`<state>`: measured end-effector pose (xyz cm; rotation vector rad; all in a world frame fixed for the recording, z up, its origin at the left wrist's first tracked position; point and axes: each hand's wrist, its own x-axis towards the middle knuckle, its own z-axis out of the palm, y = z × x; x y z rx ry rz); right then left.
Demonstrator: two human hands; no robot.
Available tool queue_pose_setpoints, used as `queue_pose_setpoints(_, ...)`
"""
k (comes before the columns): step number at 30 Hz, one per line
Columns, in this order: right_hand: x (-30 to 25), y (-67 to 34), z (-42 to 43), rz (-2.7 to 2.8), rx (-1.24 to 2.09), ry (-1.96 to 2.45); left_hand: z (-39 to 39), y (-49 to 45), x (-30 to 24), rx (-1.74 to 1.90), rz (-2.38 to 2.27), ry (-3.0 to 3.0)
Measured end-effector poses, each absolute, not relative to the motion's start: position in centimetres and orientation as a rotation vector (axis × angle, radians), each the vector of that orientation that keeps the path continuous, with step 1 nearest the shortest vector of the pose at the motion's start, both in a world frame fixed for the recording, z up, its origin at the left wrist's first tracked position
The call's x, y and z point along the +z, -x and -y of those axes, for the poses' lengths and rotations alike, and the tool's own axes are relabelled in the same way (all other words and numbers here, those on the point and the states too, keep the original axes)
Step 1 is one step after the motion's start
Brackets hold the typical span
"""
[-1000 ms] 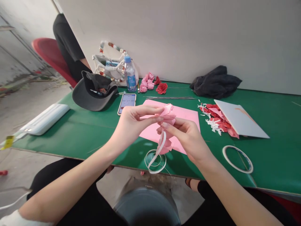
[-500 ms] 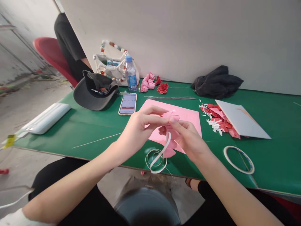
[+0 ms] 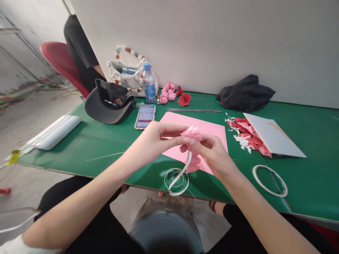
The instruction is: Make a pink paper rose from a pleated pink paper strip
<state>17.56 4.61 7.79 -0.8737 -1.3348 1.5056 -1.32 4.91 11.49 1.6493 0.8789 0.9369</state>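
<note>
Between my two hands is a pink paper flower [image 3: 192, 132], its folded petals showing above my fingertips. My left hand [image 3: 166, 137] pinches it from the left, thumb and fingers closed. On the other side, my right hand [image 3: 212, 150] grips its lower part, thumb against the base. A strip of pink paper [image 3: 194, 164] hangs below the right fingers. A white strip [image 3: 182, 173] curls down from the hands toward the table edge. Under the hands lies a pink paper sheet [image 3: 169, 123], partly covered by them.
Finished-looking pink paper flowers [image 3: 168, 92] and a red paper flower [image 3: 184, 99] lie at the back, near a water bottle [image 3: 149, 84], phone [image 3: 145, 116] and cap [image 3: 108, 102]. Right are paper scraps [image 3: 247, 135], a white board [image 3: 275, 135] and a tape roll [image 3: 270, 180]. A bucket [image 3: 165, 233] stands below.
The flower has turned so that more petals show on top. My left hand has shifted slightly down, its fingers lower on the flower. The hanging pink strip has drawn up a little.
</note>
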Motion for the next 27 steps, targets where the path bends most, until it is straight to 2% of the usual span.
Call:
queue_pose_setpoints(8, 7.5, -18.0, -5.0, 1.48, 1.367, 1.015, -5.3, 1.2, 11.0, 1.036, -0.87, -1.598)
queue_pose_setpoints(14, 8.0, -17.6, -4.0, 1.482, 0.597, 1.19, -5.2, 1.3, 11.5, 1.195, -0.925, -1.548)
queue_pose_setpoints(16, 8.2, -17.1, -3.3, 1.544, 0.592, 1.193, -5.1, 1.2, 11.6, 1.198, -0.903, -1.547)
queue_pose_setpoints(22, 8.4, -17.1, -3.2, 1.656, 0.856, 1.149, -5.3, 1.4, 11.2, 1.23, -0.948, -1.522)
queue_pose_setpoints(27, 8.6, -19.1, -4.6, 1.883, 0.864, 1.283, -5.8, 1.7, 11.1, 1.32, -1.017, -1.459)
